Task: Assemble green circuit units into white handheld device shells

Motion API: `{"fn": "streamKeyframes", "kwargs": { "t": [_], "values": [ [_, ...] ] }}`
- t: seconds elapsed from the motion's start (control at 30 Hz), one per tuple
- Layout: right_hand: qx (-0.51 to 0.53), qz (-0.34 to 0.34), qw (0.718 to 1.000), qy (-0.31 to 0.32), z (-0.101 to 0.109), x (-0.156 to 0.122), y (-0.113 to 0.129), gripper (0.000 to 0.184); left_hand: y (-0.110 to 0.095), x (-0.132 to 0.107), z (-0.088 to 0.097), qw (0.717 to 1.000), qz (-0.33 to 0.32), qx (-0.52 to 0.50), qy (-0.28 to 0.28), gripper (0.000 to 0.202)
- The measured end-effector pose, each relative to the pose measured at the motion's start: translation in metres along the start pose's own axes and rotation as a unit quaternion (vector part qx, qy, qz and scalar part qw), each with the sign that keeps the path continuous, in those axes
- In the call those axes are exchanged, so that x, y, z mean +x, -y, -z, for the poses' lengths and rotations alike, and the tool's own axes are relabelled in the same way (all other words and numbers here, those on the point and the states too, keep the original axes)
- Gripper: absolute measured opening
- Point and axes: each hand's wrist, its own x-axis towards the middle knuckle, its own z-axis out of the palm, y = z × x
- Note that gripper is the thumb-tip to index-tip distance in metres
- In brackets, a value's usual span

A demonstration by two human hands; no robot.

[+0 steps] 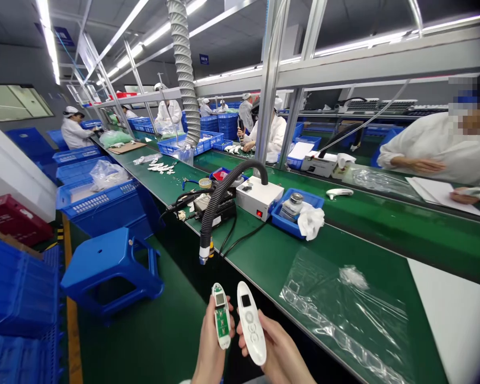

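My left hand (211,346) grips an open white device half (221,314) with a green circuit board showing inside. Beside it, my right hand (278,354) holds a white oval cover shell (251,322) that has a dark window and round button outlines. Both parts are upright, side by side and slightly apart, held in front of the near edge of the green workbench (272,256). A black flexible hose (218,205) with a white nozzle hangs just above them.
On the bench lie a clear plastic bag (344,309), a white box unit (259,196), a blue tray (294,213) with a jar and cloth, and a white sheet (460,314). A blue stool (110,264) and blue crates (104,205) stand left. Workers in white sit beyond.
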Motion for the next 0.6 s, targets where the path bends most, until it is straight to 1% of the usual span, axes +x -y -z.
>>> {"fn": "streamKeyframes", "kwargs": {
  "t": [0.1,0.2,0.3,0.37,0.43,0.47,0.57,0.6],
  "values": [
    [0.013,0.007,1.0,-0.006,0.007,-0.018,0.006,0.045,0.006,-0.018,-0.014,0.998,0.04,-0.01,0.056,0.05],
    [0.014,0.011,1.0,-0.017,0.013,-0.029,0.011,0.046,0.006,-0.033,-0.027,0.995,0.051,0.014,0.09,0.056],
    [0.009,0.018,1.0,-0.024,0.017,-0.038,0.017,0.047,0.004,-0.045,-0.037,0.993,0.055,0.018,0.098,0.059],
    [-0.018,0.028,0.999,-0.03,0.019,-0.043,0.021,0.047,0.003,-0.051,-0.042,0.996,0.057,0.02,0.072,0.058],
    [-0.078,0.053,0.995,-0.029,0.02,-0.047,0.025,0.045,0.004,-0.054,-0.047,0.997,0.038,0.043,0.056,0.056],
    [-0.115,0.07,0.991,-0.026,0.02,-0.049,0.028,0.045,0.005,-0.056,-0.049,0.996,0.016,0.063,0.064,0.054],
    [-0.212,0.121,0.969,-0.018,0.022,-0.052,0.033,0.049,0.01,-0.059,-0.056,0.98,-0.065,0.135,0.131,0.044],
    [-0.232,0.131,0.964,-0.018,0.023,-0.053,0.034,0.051,0.012,-0.059,-0.058,0.973,-0.087,0.155,0.145,0.041]
  ]
}}
